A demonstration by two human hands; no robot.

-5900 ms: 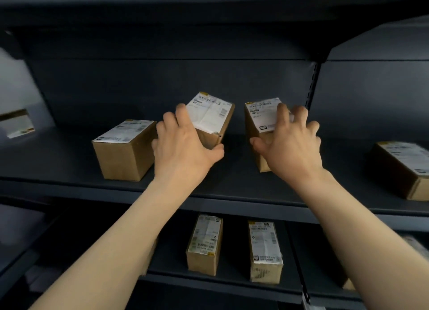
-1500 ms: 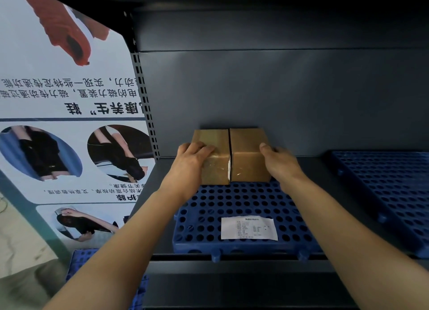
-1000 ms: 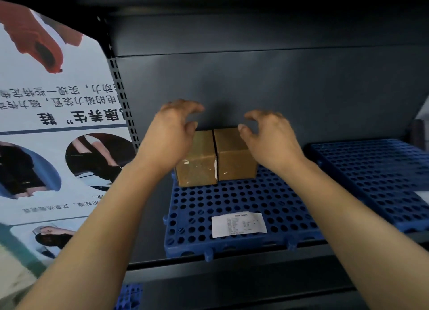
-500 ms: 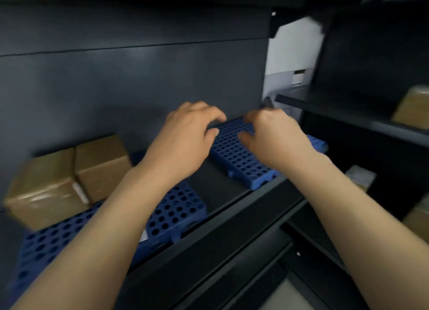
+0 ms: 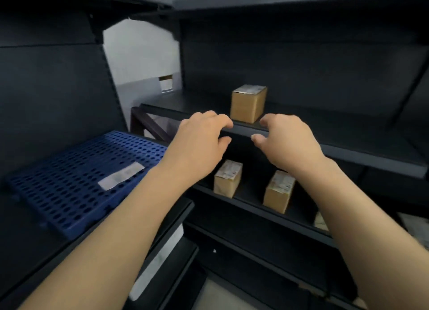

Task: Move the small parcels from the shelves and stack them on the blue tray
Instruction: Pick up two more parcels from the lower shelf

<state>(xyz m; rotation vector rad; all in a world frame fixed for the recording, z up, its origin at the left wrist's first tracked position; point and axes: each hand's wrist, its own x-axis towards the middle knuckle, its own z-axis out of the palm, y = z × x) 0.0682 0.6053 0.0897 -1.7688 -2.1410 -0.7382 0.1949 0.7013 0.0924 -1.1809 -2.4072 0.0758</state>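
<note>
So the left hand and right hand hover just before the top-shelf parcel, fingers loosely curled, holding nothing I think (blurry); blue tray left of it.

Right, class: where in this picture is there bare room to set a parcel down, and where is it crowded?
Free: the blue tray on every side of its white label; the upper shelf left and right of its single parcel. Crowded: the lower shelf, where the left parcel and right parcel stand close.
</note>
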